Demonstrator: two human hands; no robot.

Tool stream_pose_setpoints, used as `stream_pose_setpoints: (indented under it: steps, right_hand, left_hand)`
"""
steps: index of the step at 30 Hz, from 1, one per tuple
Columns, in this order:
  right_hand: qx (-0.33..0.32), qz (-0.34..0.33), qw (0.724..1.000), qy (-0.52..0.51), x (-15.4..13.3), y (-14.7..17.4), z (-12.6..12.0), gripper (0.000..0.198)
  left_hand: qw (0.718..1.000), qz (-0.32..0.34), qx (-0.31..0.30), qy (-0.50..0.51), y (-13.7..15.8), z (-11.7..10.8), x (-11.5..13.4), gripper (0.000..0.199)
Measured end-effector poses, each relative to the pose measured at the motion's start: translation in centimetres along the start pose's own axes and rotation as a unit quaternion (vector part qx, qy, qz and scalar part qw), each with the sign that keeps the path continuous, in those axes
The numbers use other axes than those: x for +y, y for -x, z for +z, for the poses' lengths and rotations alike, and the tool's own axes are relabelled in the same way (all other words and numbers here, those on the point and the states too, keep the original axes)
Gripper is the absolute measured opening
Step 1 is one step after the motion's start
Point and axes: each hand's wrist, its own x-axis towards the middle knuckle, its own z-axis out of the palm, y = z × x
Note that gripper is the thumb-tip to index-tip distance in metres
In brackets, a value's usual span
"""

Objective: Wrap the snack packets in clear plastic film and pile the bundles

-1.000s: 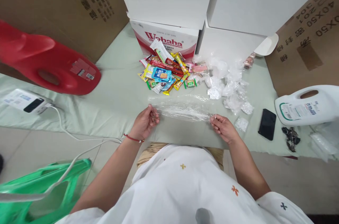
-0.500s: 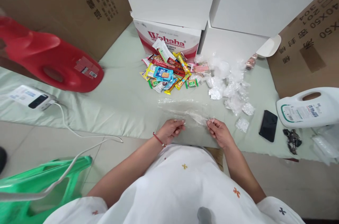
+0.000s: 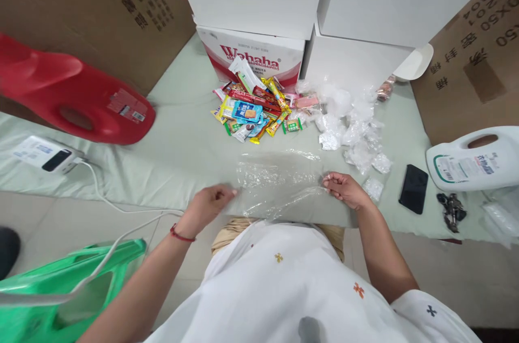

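Head view: near on the table (image 3: 174,148), the right hand (image 3: 344,190) pinches clear plastic film (image 3: 279,176) by its right end; whether the left hand (image 3: 208,205) grips is unclear. Likely light, limp, slippery; best held by edges.

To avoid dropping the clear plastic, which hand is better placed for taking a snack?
Likely the left hand: it looks empty, with the snacks ahead, while the right hand pinches the clear plastic.

The clear, flat plastic film (image 3: 279,175) is glossy and wrinkled; the pale green cloth cover (image 3: 178,137) is matt; the red, handled plastic jug (image 3: 97,99) is smooth.
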Motion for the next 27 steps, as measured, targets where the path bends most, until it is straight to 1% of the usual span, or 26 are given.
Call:
stream_pose_setpoints:
  steps: [1,2,3,4,5,7,8,9,10,11,12,13,15,17,18,19,21,22,23,24,25,27]
  right_hand:
    - [-0.006,-0.007,1.0,0.007,-0.2,-0.1,0.1,0.045]
    - [-0.01,-0.016,1.0,0.015,-0.4,-0.2,0.2,0.045]
    - [-0.012,-0.025,0.999,0.022,-0.6,-0.2,0.3,0.045]
    - [-0.012,-0.035,0.999,0.029,-0.7,-0.2,0.5,0.045]
    - [-0.011,-0.045,0.998,0.036,-0.8,-0.3,0.6,0.045]
    - [-0.009,-0.064,0.997,0.044,-0.8,-0.3,0.8,0.045]
    - [-0.008,-0.073,0.996,0.046,-0.7,-0.3,0.7,0.045]
    - [-0.008,-0.08,0.995,0.051,-0.5,-0.3,0.5,0.045]
    - [-0.007,-0.087,0.994,0.06,-0.2,-0.3,0.1,0.044]
    - [-0.004,-0.092,0.993,0.074,0.1,-0.1,-0.4,0.044]
    - [0.004,-0.095,0.991,0.094,0.4,0.0,-1.0,0.043]
    - [0.023,-0.095,0.988,0.121,0.8,0.3,-1.7,0.041]
    - [0.099,-0.104,0.971,0.191,1.3,1.2,-2.8,0.037]
    - [0.188,-0.148,0.934,0.266,1.4,2.2,-2.9,0.034]
    - [0.213,-0.187,0.911,0.3,1.4,2.8,-2.5,0.034]
    - [0.215,-0.231,0.889,0.333,1.4,3.2,-1.8,0.036]
    - [0.164,-0.309,0.847,0.4,1.5,3.7,0.2,0.042]
    - [0.133,-0.334,0.826,0.434,1.7,3.8,1.3,0.043]
    - [0.112,-0.351,0.806,0.464,2.0,3.7,2.2,0.04]
    - [0.105,-0.36,0.789,0.487,2.4,3.7,2.8,0.033]
    - [0.109,-0.367,0.777,0.5,2.9,3.6,3.2,0.028]
    - [0.126,-0.381,0.767,0.501,3.6,3.7,3.1,0.029]
  left_hand:
    - [0.992,0.049,0.119,-0.019,0.6,0.0,1.0,0.03]
    - [0.969,0.102,0.221,-0.029,1.3,0.2,2.0,0.024]
    - [0.943,0.154,0.294,-0.032,1.9,0.8,3.2,0.019]
    - [0.923,0.204,0.324,-0.032,2.4,1.7,4.3,0.015]
    - [0.917,0.256,0.306,-0.033,2.6,2.8,5.2,0.015]
    - [0.92,0.348,0.174,-0.044,1.7,5.4,6.5,0.018]
    - [0.917,0.377,0.111,-0.066,0.7,6.8,6.7,0.021]
    - [0.911,0.393,0.059,-0.114,-0.6,8.0,6.6,0.026]
    - [0.904,0.396,0.02,-0.158,-2.2,9.0,6.1,0.032]
    - [0.9,0.388,-0.003,-0.197,-3.7,9.7,5.4,0.037]
    - [0.898,0.374,-0.012,-0.229,-5.2,10.2,4.6,0.041]
    - [0.889,0.377,-0.022,-0.258,-6.4,10.4,3.6,0.044]
    - [0.866,0.402,-0.033,-0.297,-7.9,10.3,1.9,0.049]
    - [0.848,0.423,-0.034,-0.318,-8.4,10.0,0.8,0.051]
    - [0.844,0.428,-0.031,-0.323,-8.4,9.8,0.5,0.052]
    - [0.842,0.431,-0.029,-0.325,-8.3,9.8,0.4,0.052]
    - [0.84,0.432,-0.025,-0.327,-8.1,9.8,0.4,0.053]
    - [0.84,0.432,-0.023,-0.328,-8.1,9.8,0.4,0.053]
    - [0.839,0.432,-0.021,-0.329,-8.2,9.8,0.4,0.053]
    - [0.838,0.432,-0.019,-0.331,-8.3,9.8,0.4,0.053]
    - [0.836,0.435,-0.019,-0.334,-8.4,9.8,0.4,0.053]
    - [0.828,0.442,-0.019,-0.344,-8.7,9.6,0.4,0.053]
